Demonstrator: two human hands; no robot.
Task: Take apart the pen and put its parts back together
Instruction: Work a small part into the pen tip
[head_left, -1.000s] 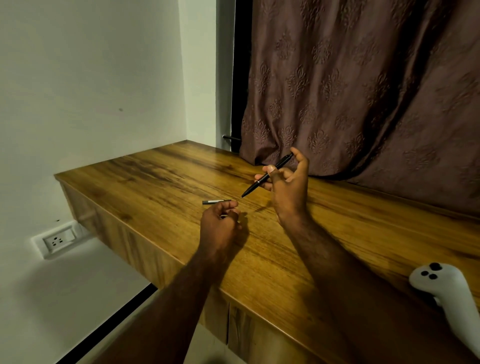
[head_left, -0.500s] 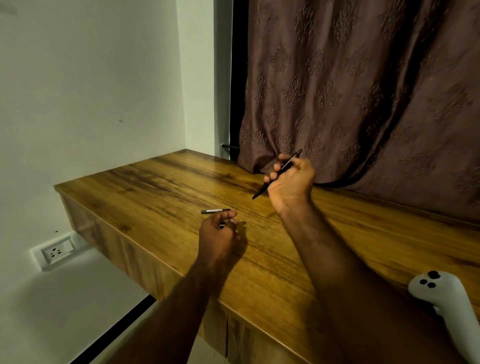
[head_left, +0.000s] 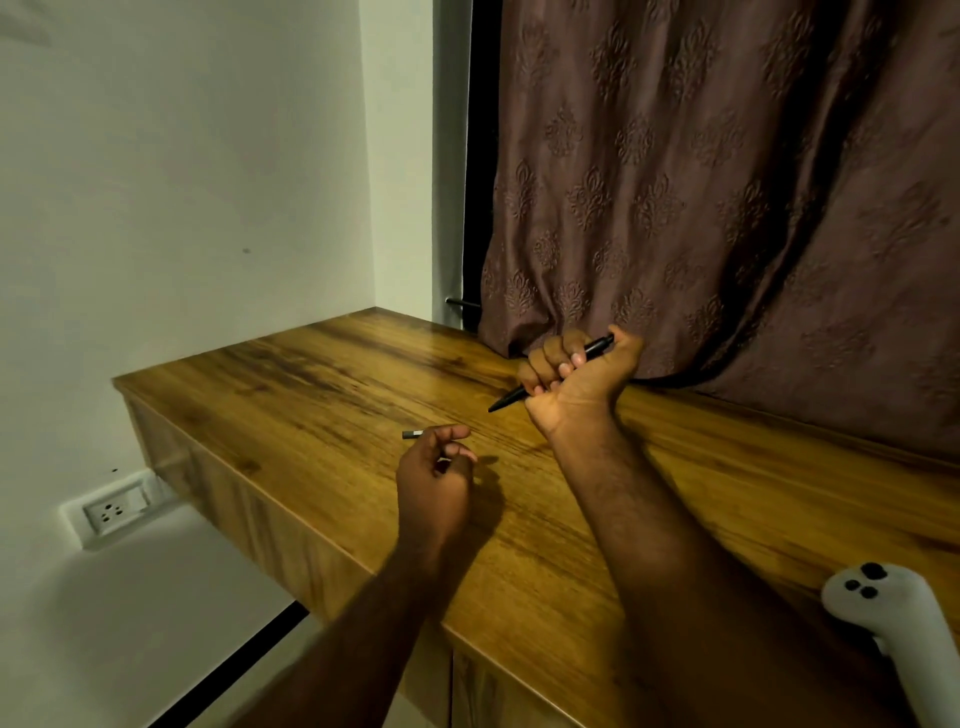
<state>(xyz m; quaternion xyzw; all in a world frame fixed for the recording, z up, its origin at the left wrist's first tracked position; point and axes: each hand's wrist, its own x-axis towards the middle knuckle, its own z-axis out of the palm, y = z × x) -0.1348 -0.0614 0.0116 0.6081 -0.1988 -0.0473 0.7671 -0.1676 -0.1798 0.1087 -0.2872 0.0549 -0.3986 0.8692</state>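
right hand (head_left: 576, 374): fist wrapped round the pen (head_left: 510, 398), raised over the desk (head_left: 311, 395) just in front of the curtain (head_left: 727, 208). tip pokes out low-left, the other end shows by the thumb.
left hand (head_left: 434, 483): low over the desk, fingers loosely curled. might be pinching something tiny, i can't tell from here.
loose part (head_left: 413, 434): short grey-and-dark piece lying flat on the desk, just beyond the left fingertips. doesn't look touched.
handling: my read is light, stiff, smooth barrel, likely slippery under a twist. the fist grip holds it fine but is poor for unscrewing.
where to hold: i'd keep the right on the mid barrel, pinch the tip section with left fingertips and turn there.
risk: small inner bits would be light and prone to roll. i'd keep them over the wood, away from the near edge.
step: looks mid-task with one piece off. i can't say if it's coming apart or going back.
other: white controller (head_left: 883, 613) at the near right of the desk, well apart.
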